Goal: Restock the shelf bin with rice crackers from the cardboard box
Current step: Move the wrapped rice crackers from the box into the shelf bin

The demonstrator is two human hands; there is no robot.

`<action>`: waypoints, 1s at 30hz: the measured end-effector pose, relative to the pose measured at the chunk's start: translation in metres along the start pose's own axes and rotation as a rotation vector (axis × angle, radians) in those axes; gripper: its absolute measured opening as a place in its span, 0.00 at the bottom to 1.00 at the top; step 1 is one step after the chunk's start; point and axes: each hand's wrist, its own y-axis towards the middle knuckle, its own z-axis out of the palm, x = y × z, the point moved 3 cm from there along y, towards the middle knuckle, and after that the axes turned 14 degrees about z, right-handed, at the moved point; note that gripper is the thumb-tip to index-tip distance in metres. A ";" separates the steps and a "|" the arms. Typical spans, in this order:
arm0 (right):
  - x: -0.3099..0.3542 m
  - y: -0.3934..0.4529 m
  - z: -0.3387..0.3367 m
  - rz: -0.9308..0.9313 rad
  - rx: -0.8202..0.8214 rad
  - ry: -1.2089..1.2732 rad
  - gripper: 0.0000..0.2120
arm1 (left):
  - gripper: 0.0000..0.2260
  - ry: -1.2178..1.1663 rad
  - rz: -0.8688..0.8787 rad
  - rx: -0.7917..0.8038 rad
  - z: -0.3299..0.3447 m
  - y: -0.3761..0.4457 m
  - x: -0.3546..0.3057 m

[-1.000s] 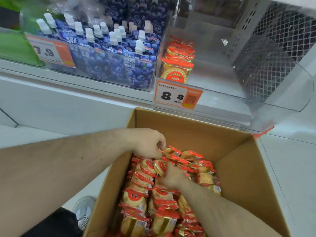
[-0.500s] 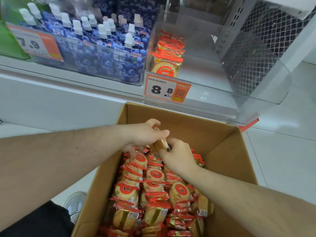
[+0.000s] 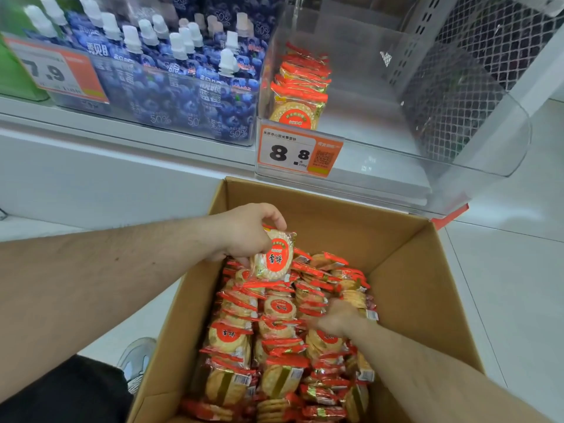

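An open cardboard box (image 3: 421,288) on the floor is packed with several red-and-gold rice cracker packs (image 3: 274,340). My left hand (image 3: 247,232) grips one round rice cracker pack (image 3: 273,257) and holds it upright just above the pile at the box's far left. My right hand (image 3: 335,319) is down among the packs at the box's right side, blurred, its fingers curled into them. The clear shelf bin (image 3: 381,166) above the box holds a short row of cracker packs (image 3: 300,83) along its left wall.
An orange 8.8 price tag (image 3: 299,152) hangs on the bin's front. A neighbouring bin of blue blueberry jelly pouches (image 3: 183,80) stands to the left with a 7.9 tag (image 3: 58,71). White mesh panel (image 3: 488,50) at the right. My grey shoe (image 3: 137,358) is beside the box.
My left hand has lifted one cracker pack clear of the pile. My right hand let go near it and dropped back and right into the packs.
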 end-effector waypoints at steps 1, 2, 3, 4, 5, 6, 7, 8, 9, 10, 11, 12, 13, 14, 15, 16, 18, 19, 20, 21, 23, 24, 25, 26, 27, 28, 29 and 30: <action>-0.005 0.002 0.010 0.040 0.049 -0.018 0.34 | 0.18 0.005 0.002 0.010 0.000 0.000 0.000; -0.008 0.002 0.017 0.069 0.072 -0.020 0.43 | 0.18 0.005 0.003 0.021 0.000 0.000 0.001; -0.010 0.002 0.022 0.084 0.077 -0.015 0.49 | 0.19 0.000 0.006 0.029 0.000 0.001 0.001; -0.010 0.001 0.023 0.086 0.067 -0.009 0.52 | 0.19 -0.008 0.011 0.035 0.000 0.001 0.000; -0.010 0.002 0.022 0.085 0.054 0.002 0.53 | 0.19 -0.017 0.017 0.039 0.000 0.001 0.000; -0.007 0.000 0.016 0.083 0.043 0.023 0.53 | 0.19 -0.026 0.022 0.041 -0.001 0.001 -0.001; -0.005 -0.002 0.007 0.074 0.041 0.051 0.54 | 0.19 -0.035 0.025 0.042 -0.001 0.001 -0.001; -0.002 -0.006 -0.005 0.058 0.036 0.095 0.54 | 0.19 -0.044 0.028 0.041 -0.002 0.000 -0.002; 0.001 -0.013 -0.020 0.028 0.011 0.154 0.55 | 0.19 -0.055 0.035 0.031 -0.003 0.000 -0.004; 0.004 -0.023 -0.035 -0.014 -0.031 0.220 0.55 | 0.19 -0.068 0.041 0.016 -0.005 0.000 -0.006; 0.006 -0.036 -0.050 -0.068 -0.083 0.290 0.55 | 0.19 -0.080 0.045 -0.003 -0.006 -0.001 -0.008; 0.009 -0.052 -0.063 -0.128 -0.138 0.353 0.55 | 0.19 -0.088 0.050 -0.023 -0.008 -0.001 -0.010; 0.011 -0.068 -0.074 -0.189 -0.193 0.409 0.55 | 0.19 -0.094 0.055 -0.046 -0.010 -0.001 -0.012; 0.012 -0.087 -0.082 -0.257 -0.239 0.462 0.54 | 0.19 -0.102 0.059 -0.066 -0.011 -0.001 -0.014; 0.014 -0.107 -0.089 -0.324 -0.272 0.511 0.53 | 0.19 -0.111 0.067 -0.080 -0.012 -0.002 -0.016; 0.016 -0.126 -0.095 -0.390 -0.296 0.553 0.52 | 0.19 -0.117 0.077 -0.089 -0.012 -0.003 -0.019; 0.021 -0.158 -0.103 -0.490 -0.336 0.604 0.53 | 0.20 -0.136 0.101 -0.074 -0.012 -0.006 -0.026; 0.024 -0.169 -0.106 -0.524 -0.364 0.614 0.54 | 0.21 -0.160 0.114 -0.058 -0.011 -0.008 -0.030; 0.027 -0.178 -0.109 -0.548 -0.395 0.615 0.55 | 0.22 -0.201 0.127 -0.041 -0.010 -0.010 -0.034; 0.030 -0.186 -0.111 -0.566 -0.432 0.614 0.57 | 0.22 -0.253 0.140 -0.023 -0.008 -0.012 -0.039; 0.035 -0.197 -0.114 -0.585 -0.509 0.598 0.59 | 0.20 -0.377 0.164 0.000 -0.006 -0.018 -0.049; 0.037 -0.202 -0.116 -0.593 -0.544 0.582 0.59 | 0.18 -0.426 0.179 0.003 -0.005 -0.020 -0.054; 0.038 -0.206 -0.117 -0.599 -0.571 0.566 0.60 | 0.17 -0.457 0.203 0.006 -0.005 -0.023 -0.058; 0.038 -0.210 -0.120 -0.605 -0.592 0.551 0.61 | 0.16 -0.466 0.234 0.004 -0.005 -0.026 -0.061; 0.037 -0.212 -0.122 -0.610 -0.601 0.535 0.62 | 0.17 -0.448 0.273 -0.012 -0.006 -0.027 -0.064; 0.037 -0.216 -0.126 -0.621 -0.602 0.522 0.62 | 0.18 -0.413 0.312 -0.045 -0.009 -0.028 -0.066; 0.036 -0.218 -0.130 -0.632 -0.597 0.522 0.62 | 0.19 -0.383 0.346 -0.088 -0.013 -0.029 -0.068; 0.035 -0.220 -0.135 -0.647 -0.591 0.538 0.61 | 0.20 -0.366 0.373 -0.130 -0.017 -0.030 -0.071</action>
